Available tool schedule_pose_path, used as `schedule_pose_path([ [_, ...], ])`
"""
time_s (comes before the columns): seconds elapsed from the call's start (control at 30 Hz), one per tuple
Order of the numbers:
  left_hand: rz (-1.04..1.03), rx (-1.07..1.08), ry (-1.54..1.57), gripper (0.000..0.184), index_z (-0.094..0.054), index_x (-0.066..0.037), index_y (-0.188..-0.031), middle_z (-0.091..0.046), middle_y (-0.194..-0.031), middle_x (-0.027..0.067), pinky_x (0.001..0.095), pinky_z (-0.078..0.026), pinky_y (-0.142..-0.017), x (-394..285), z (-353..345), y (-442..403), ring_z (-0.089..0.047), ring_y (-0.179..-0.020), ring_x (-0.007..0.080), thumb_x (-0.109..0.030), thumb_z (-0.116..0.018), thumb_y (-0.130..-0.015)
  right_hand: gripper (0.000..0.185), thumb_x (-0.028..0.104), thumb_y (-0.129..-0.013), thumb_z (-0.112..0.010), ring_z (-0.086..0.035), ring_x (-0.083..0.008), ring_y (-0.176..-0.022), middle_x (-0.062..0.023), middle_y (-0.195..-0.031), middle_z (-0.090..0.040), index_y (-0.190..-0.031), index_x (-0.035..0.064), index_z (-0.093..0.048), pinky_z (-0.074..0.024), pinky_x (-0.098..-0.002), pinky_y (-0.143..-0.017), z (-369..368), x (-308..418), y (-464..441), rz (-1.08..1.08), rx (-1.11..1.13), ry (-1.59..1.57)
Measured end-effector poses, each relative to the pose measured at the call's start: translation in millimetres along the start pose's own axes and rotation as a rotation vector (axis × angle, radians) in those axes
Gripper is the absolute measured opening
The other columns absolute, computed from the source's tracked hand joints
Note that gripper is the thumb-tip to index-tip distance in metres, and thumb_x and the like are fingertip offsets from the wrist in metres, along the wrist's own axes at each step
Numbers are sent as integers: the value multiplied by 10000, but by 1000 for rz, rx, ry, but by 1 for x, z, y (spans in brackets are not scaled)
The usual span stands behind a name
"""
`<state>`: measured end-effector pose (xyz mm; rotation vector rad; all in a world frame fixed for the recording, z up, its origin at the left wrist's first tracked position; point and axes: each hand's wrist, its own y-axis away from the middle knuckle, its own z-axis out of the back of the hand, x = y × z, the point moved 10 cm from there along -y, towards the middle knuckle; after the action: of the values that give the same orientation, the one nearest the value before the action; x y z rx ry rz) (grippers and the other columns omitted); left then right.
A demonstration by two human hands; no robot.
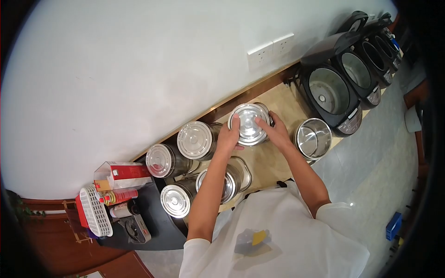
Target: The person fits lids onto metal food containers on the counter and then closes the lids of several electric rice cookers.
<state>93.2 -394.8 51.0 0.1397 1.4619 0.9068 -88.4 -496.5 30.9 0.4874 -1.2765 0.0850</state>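
A round stainless steel pot with a shiny lid (249, 123) is between my two hands, near the wall side of the wooden counter. My left hand (228, 137) grips its left side, thumb lying on the lid and fingers curled under the rim. On the opposite side, my right hand (274, 131) has its thumb on the lid and its fingers around the edge. I cannot tell whether the pot is lifted or rests on the counter. An uncovered steel pot (314, 139) stands to the right of my right hand.
Several lidded steel pots (194, 140) stand left of my hands. Black rice cookers (328, 91) with raised lids line the counter at right. A dark side table (160, 231) bears a white basket (96, 211), a red box (132, 175) and a portable stove (134, 229).
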Motion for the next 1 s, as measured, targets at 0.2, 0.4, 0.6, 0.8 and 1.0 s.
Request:
schedule_pose_path([
  [0.2, -66, -15, 38, 753, -546, -11, -1406, -653, -1218, 160, 395, -624, -730, 3, 2, -20, -689, -995, 290, -657, -453, -1032, 950, 591, -868, -748, -610, -305, -1274, -267, -1364, -628, -1434, -131, -502, -446, -368, -1093, -10, -24, -30, -32, -55, -165],
  [0.4, -238, -121, 226, 579, -570, 37, -1364, -649, -1259, 153, 378, -574, -935, 0, 33, 14, -679, -1055, 275, -465, -525, -1079, 910, 573, -880, -749, -626, -287, -1234, -254, -1341, -643, -1408, -134, -527, -459, -352, -1074, -26, -15, -44, 18, -70, -248],
  [0.6, -578, -339, 198, 395, -661, 56, -1233, -698, -1189, 144, 361, -562, -937, 7, 72, 106, -680, -1093, 227, -299, -588, -1076, 851, 522, -909, -750, -640, -254, -1190, -233, -1305, -661, -1397, -140, -532, -481, -341, -1044, -53, -15, -49, 28, 1, -316],
  [0.8, -852, -495, -662, 218, -725, -27, -1101, -727, -1022, 164, 441, -491, -858, -5, 40, 139, -664, -952, 369, -184, -681, -956, 721, 464, -937, -730, -620, -310, -1235, -279, -1319, -638, -1366, -96, -577, -469, -344, -1067, -47, 12, -28, 16, -59, -294],
  [1.0, -839, -422, -784, 225, -710, -1, -1063, -724, -972, 176, 458, -453, -925, -6, 30, 138, -661, -919, 362, -189, -686, -941, 623, 374, -966, -697, -449, -451, -1410, -290, -1513, -477, -1396, -51, -548, -360, -482, -1178, -11, 60, 43, 532, -268, 251],
])
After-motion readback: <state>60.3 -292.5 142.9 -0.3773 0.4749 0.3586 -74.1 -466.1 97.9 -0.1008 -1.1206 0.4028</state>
